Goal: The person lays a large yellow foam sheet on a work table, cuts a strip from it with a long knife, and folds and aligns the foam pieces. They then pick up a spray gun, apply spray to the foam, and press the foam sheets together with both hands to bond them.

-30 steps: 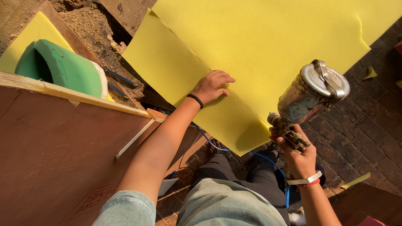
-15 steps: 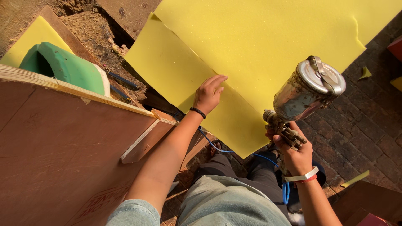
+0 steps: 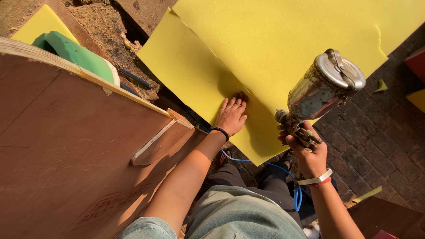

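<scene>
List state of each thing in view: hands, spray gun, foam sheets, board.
left hand: flat, palm down on lower yellow foam sheet
right hand: gripping spray gun, held above the foam
spray gun cup lid: closed
upper yellow foam sheet: overlaps lower one
plywood board: tilted on edge
blue hose: slack

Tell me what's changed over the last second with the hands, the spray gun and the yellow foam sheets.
The left hand has slid down the lower yellow foam sheet toward its near edge and now lies flat, fingertips at the edge of the upper yellow sheet. The plywood panel fills more of the view. The right hand still grips the spray gun, raised, cup uppermost. The sheets have not visibly moved.
</scene>
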`<control>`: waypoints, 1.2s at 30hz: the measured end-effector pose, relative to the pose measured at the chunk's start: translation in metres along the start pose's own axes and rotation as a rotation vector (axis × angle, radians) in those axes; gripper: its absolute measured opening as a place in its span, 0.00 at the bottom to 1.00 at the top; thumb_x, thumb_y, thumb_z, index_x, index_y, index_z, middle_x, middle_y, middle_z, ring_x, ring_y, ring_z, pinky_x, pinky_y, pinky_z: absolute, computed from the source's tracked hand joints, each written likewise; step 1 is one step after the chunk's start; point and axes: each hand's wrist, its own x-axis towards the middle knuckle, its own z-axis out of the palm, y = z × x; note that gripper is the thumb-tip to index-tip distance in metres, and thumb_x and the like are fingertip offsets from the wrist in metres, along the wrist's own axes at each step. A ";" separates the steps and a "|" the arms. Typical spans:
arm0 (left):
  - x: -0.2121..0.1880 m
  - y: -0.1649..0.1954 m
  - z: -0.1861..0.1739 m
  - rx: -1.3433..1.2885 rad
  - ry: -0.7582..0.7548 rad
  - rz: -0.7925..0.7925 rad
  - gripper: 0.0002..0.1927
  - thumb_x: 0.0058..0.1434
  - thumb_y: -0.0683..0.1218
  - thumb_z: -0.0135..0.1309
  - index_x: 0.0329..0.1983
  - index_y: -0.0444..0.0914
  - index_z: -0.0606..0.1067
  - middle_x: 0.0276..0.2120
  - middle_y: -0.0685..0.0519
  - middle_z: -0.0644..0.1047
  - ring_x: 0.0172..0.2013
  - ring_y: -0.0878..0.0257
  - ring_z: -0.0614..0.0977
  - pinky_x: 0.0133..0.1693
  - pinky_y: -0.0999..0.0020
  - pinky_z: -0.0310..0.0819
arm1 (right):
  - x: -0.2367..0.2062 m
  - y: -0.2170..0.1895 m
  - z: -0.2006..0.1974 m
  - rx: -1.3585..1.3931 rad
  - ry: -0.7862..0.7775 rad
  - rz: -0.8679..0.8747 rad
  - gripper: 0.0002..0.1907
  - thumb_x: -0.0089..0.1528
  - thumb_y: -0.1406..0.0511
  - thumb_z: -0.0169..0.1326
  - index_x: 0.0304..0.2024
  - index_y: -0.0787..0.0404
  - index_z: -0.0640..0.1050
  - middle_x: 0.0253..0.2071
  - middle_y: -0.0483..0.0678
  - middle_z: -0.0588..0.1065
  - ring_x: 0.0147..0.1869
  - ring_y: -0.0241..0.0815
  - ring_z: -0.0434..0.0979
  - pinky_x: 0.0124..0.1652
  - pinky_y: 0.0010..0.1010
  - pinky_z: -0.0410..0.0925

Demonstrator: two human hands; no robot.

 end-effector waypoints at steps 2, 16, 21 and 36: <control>-0.002 0.000 -0.003 -0.002 0.010 0.014 0.33 0.70 0.57 0.44 0.76 0.42 0.56 0.75 0.50 0.57 0.76 0.54 0.53 0.75 0.54 0.33 | 0.001 0.000 0.004 -0.006 -0.010 -0.004 0.23 0.64 0.74 0.55 0.62 0.71 0.71 0.48 0.53 0.79 0.50 0.43 0.82 0.51 0.34 0.76; 0.014 0.006 -0.020 -0.020 0.191 0.218 0.42 0.71 0.61 0.43 0.80 0.40 0.43 0.79 0.49 0.44 0.78 0.53 0.45 0.75 0.53 0.36 | -0.008 0.012 0.006 -0.054 0.062 0.029 0.25 0.63 0.73 0.56 0.64 0.71 0.71 0.47 0.55 0.80 0.50 0.43 0.82 0.51 0.33 0.75; 0.019 0.005 -0.025 -0.183 0.480 0.111 0.43 0.71 0.61 0.44 0.80 0.37 0.43 0.79 0.45 0.43 0.78 0.49 0.45 0.75 0.53 0.37 | -0.005 0.013 0.004 -0.047 0.052 0.025 0.26 0.63 0.73 0.56 0.64 0.72 0.71 0.48 0.56 0.81 0.50 0.45 0.83 0.50 0.34 0.75; 0.092 -0.023 -0.092 -0.682 0.283 -0.669 0.38 0.62 0.69 0.55 0.12 0.37 0.62 0.13 0.49 0.66 0.18 0.53 0.69 0.25 0.54 0.65 | 0.013 0.004 -0.006 -0.059 0.040 0.061 0.28 0.62 0.74 0.56 0.65 0.70 0.70 0.47 0.56 0.81 0.49 0.46 0.83 0.50 0.34 0.75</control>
